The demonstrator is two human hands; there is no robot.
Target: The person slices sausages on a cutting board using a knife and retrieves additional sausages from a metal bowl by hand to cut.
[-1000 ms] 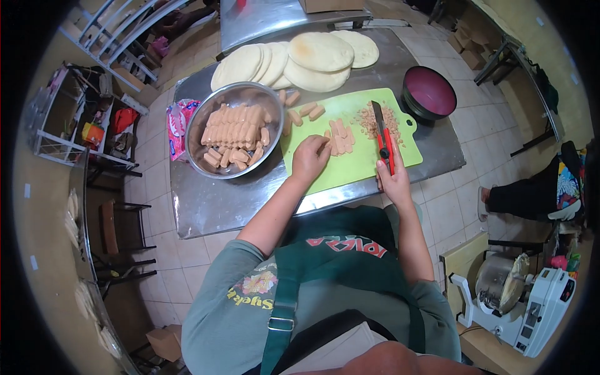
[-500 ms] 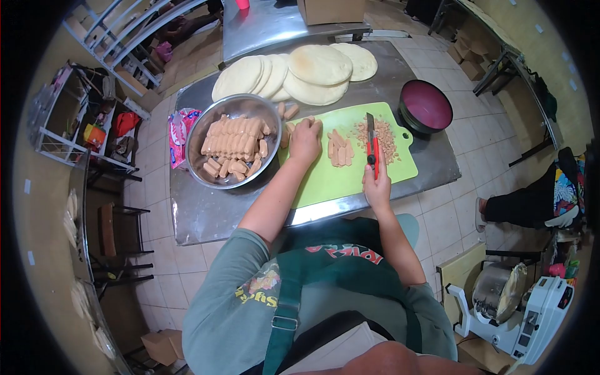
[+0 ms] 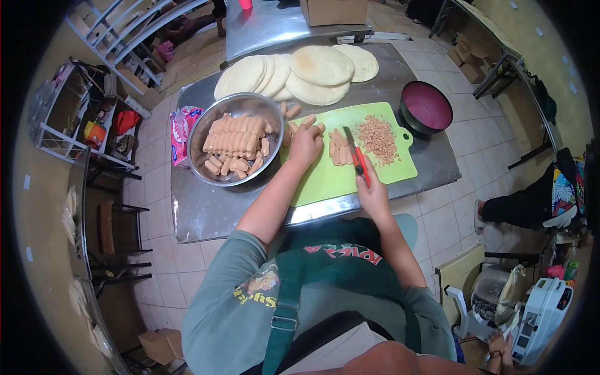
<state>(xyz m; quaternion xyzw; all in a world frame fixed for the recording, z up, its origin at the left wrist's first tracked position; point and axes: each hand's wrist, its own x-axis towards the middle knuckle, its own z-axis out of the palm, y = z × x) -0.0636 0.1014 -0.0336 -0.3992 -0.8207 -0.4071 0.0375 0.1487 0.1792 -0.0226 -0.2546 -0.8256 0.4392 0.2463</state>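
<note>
My left hand (image 3: 305, 145) is at the left side of the green cutting board (image 3: 315, 187), its fingers closed around sausages (image 3: 309, 120). My right hand (image 3: 373, 192) grips a red-handled knife (image 3: 359, 159), its blade pointing away from me. The blade lies beside a small group of cut sausage pieces (image 3: 339, 152) in the middle of the board. To the right of the knife is a spread pile of finely chopped sausage (image 3: 379, 139). A steel bowl (image 3: 199, 172) left of the board holds many sausages, some stacked in rows.
Round flatbreads (image 3: 322, 65) lie along the table's far side. A dark bowl with a maroon inside (image 3: 426, 106) stands right of the board. A pink packet (image 3: 181, 134) sits beside the steel bowl. At lower right, another person's hands (image 3: 498, 347) are by a mixer (image 3: 531, 331).
My right hand has moved the knife left, from over the chopped pile to the cut pieces. My left hand has barely shifted. Another person's hands have appeared by the mixer.
</note>
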